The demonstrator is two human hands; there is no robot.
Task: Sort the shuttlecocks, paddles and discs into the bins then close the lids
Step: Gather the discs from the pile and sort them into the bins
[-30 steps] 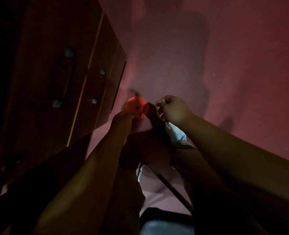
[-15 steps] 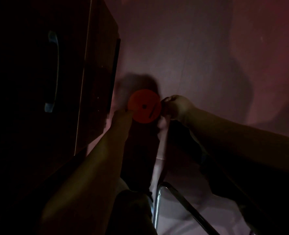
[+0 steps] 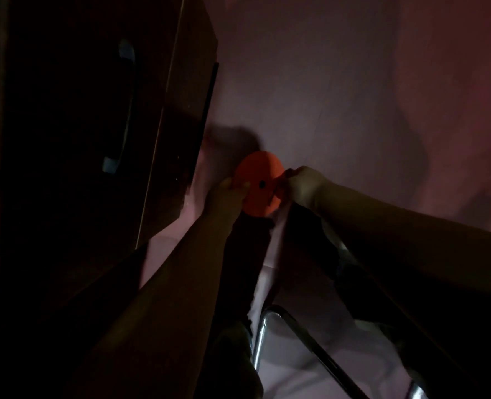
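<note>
In dim light an orange disc (image 3: 257, 172) is held upright, the left grip (image 3: 227, 194) and right grip (image 3: 302, 186) each pinching an opposite edge. A dark wooden cabinet (image 3: 94, 145) stands close on the left, and a chrome tube frame (image 3: 263, 329) shows below the forearms.

orange disc (image 3: 260, 187) turned face-on, right hand (image 3: 303, 185) now pinching its edge

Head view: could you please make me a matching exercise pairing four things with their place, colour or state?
1 disc
2 handle
3 metal tube
4 right hand

a shiny, at the bottom
b pinches the disc's right edge
c orange
d on the dark cabinet, left

Pairs: 1-c; 2-d; 3-a; 4-b
</note>
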